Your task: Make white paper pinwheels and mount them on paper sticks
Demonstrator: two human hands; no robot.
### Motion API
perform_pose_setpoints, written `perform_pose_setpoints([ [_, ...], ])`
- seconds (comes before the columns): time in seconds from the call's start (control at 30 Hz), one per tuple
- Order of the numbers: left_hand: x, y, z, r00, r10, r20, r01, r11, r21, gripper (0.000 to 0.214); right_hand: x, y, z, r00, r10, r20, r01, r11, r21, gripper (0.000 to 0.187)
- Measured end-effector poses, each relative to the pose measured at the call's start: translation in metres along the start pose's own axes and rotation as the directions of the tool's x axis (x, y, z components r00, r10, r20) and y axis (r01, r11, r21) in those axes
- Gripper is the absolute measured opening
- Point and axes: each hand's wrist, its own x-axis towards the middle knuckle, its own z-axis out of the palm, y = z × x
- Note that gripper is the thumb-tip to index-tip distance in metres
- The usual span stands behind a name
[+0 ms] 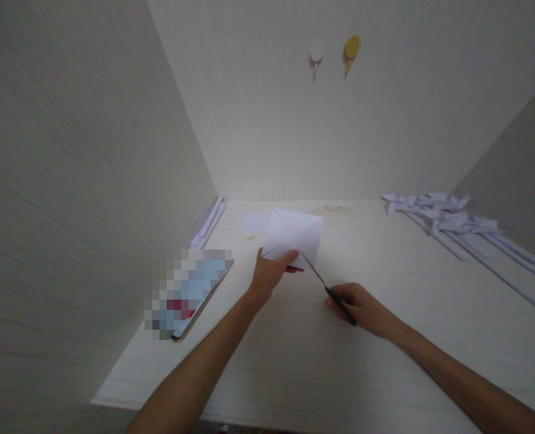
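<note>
My left hand (271, 272) pinches the lower edge of a square of white paper (294, 235) with diagonal creases, holding it up above the pale table (303, 361). My right hand (362, 307) is closed around the black handles of a pair of scissors (328, 292). The blades point up and left, and their tips meet the bottom edge of the paper just right of my left thumb.
Several finished white paper pinwheels on paper sticks (457, 232) lie at the back right. A bundle of rolled paper sticks (209, 223) leans along the left wall. A blurred flat object (190, 292) lies at the left. Two hooks, white (316, 53) and yellow (351, 48), hang on the back wall.
</note>
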Motion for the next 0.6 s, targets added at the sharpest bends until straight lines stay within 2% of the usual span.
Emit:
perform_pose_setpoints([
  [0.33,-0.0010,-0.0022,0.0017,1.000,-0.024,-0.015,0.024,1.000,-0.014,0.016,0.0002,0.0050,-0.0006,1.000,0.019,-0.013,-0.018,0.999,0.032,0.034],
  [0.6,-0.0026,-0.0033,0.0033,0.999,-0.042,0.016,0.042,0.999,0.007,0.016,0.0004,0.0003,-0.0002,1.000,0.015,-0.026,-0.015,1.000,0.022,0.034],
])
